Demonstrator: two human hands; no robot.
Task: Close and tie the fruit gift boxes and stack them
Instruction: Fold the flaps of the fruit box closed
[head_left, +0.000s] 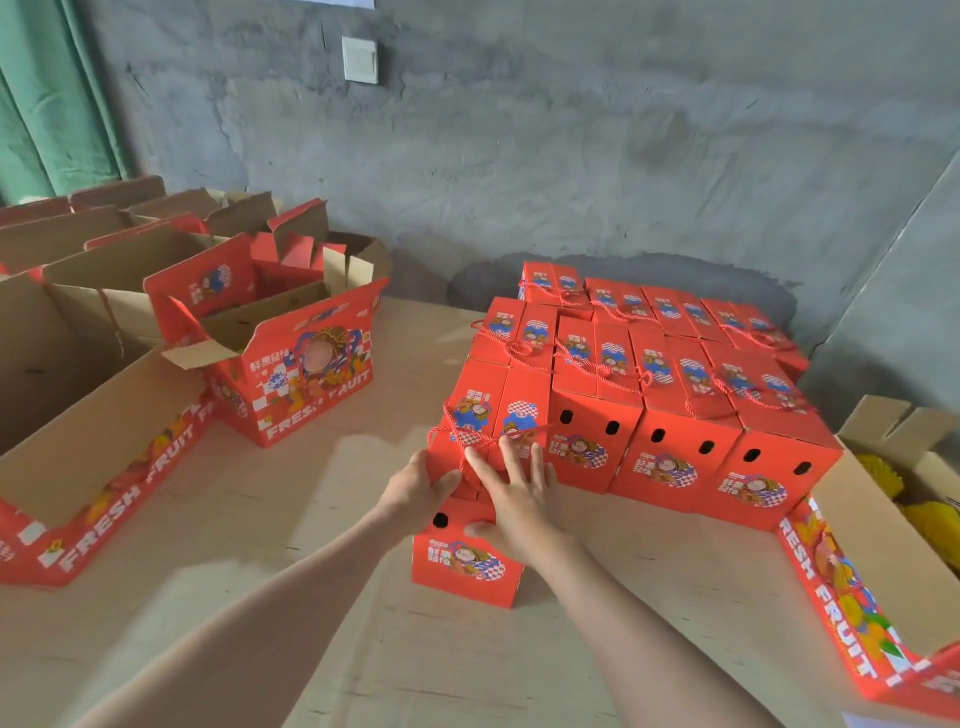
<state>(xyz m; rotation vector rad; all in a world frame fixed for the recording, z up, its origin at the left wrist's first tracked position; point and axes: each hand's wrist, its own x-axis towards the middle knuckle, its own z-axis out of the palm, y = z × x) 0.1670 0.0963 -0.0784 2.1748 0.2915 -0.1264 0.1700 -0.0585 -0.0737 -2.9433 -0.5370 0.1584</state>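
A big block of closed boxes (675, 395) sits on the wooden table (291, 519). The boxes are red, with pictures on them and red strings on top. One more gift box (467, 561) stands at the front left corner of the block, just beside it. It is closed, and a red cord (457, 434) lies looped on its lid.

Both hands are on this box. The left hand (423, 486) holds the box's top left edge. Its thumb lies on the front. Its fingers go round the side, where I cannot see them. The right hand (514, 499) lies flat on the lid with its fingers straight and spread out. Its thumb presses on the front, below the lid. The cord runs right by its first finger.

Left of the block, a bit apart, stands an open box (291, 374) with its flaps up. Farther left of the block lies a big carton (93, 415), open too. Right of the block, just beside it, is another carton (872, 530) with yellow things (930, 519) inside.
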